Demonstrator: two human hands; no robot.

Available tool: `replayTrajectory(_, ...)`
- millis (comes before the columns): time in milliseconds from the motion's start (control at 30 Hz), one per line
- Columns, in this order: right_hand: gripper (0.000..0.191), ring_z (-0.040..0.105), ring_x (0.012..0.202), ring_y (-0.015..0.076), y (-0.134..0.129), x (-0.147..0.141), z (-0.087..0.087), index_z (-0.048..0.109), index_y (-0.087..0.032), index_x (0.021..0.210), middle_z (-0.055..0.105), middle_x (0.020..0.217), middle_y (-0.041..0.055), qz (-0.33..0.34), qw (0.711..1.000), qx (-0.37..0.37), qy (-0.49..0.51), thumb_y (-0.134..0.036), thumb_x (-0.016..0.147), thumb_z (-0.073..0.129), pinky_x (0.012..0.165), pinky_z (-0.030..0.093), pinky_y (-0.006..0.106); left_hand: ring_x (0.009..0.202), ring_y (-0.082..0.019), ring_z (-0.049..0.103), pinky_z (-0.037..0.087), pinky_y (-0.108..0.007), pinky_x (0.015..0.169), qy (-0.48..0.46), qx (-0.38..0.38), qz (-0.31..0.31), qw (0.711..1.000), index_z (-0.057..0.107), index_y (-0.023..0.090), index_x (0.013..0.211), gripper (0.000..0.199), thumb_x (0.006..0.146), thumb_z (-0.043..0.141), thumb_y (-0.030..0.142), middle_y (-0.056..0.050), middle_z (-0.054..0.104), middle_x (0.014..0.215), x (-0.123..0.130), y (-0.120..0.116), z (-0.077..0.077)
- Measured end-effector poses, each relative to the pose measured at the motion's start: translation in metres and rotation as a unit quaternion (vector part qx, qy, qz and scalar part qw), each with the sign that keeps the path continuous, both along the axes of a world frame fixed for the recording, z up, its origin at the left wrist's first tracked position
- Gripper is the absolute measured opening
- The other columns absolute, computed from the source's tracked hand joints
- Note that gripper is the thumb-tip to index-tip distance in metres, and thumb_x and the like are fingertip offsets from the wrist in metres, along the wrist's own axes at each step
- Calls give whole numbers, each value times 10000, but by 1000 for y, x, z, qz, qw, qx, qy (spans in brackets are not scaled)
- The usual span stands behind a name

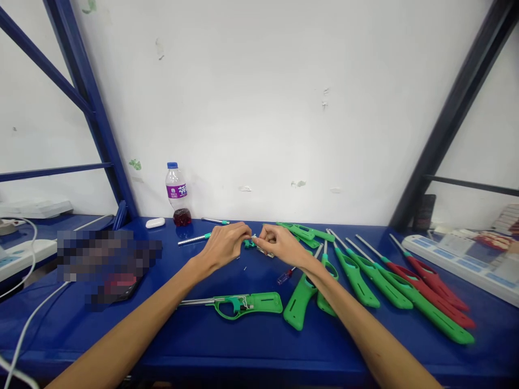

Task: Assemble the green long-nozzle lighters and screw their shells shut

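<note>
My left hand point(227, 242) and my right hand point(281, 243) meet over the middle of the table, fingers pinched close together. Between the fingertips is a small teal plastic part point(250, 244) with something white at its end; the fingers hide much of it. Under my right fingers lies a small light-coloured piece point(265, 252) that I cannot name. Nearer to me rests an opened green gas lighter point(259, 303), its trigger and wires exposed. A screwdriver point(285, 276) with a clear purplish handle lies beside my right wrist.
Several green lighters point(357, 278) and red lighters point(436, 281) lie to the right, before a power strip point(462, 265). Green shell halves point(302, 232) and metal lighter tubes point(194, 239) lie farther back. A drink bottle point(177, 194) and white case point(155, 222) stand near the wall.
</note>
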State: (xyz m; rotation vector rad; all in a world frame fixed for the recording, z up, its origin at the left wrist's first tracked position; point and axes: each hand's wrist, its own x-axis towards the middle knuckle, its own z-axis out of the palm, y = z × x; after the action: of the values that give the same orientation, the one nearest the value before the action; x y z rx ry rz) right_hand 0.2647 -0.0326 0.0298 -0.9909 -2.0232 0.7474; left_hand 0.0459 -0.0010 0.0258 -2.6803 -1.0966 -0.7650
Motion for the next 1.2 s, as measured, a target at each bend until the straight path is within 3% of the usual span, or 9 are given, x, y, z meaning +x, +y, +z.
replayTrajectory(400,404,502,494,106,2,-7,-9,519,-223,819,615,615,-44,31,997,-68,37,-593,924,643,472,399,216,765,-160,657,550,-330,729,23,-9,1,1000,681,155,991,193,1022,634,340,-16,698,918,-3,-8,9)
replayTrajectory(567,420,527,493,111,0,-6,-10,513,-227,805,608,610,-47,44,995,-87,33,-606,905,662,470,417,220,688,-179,628,370,-283,597,30,-16,-4,999,706,172,863,185,949,549,125,-52,724,827,-2,-14,12)
replayTrajectory(733,413,534,513,116,-3,-5,-8,520,-223,783,613,589,-44,59,992,-105,24,-577,887,704,499,417,222,693,-213,652,284,-296,568,40,-29,-3,999,699,208,810,223,861,521,85,-63,727,768,-1,-16,10)
replayTrajectory(967,440,571,540,131,-2,-3,-6,530,-220,797,633,600,-34,60,992,-113,8,-625,885,680,540,453,245,731,-205,665,380,-290,627,19,-60,-7,998,714,193,818,199,918,555,126,-63,737,801,-2,-13,9)
replayTrajectory(1100,445,588,562,142,-1,1,-1,541,-217,803,677,627,-5,44,995,-88,-29,-639,908,639,549,429,250,810,-185,677,528,-353,786,-13,-98,-9,995,701,167,920,193,1014,626,318,-24,724,891,0,-8,7)
replayTrajectory(1200,435,654,647,171,-1,6,5,591,-205,852,738,716,37,13,996,-50,-67,-629,946,598,587,445,261,887,-200,694,539,-390,858,-58,-132,-6,990,715,168,989,239,1030,611,379,-36,742,958,4,-4,6)
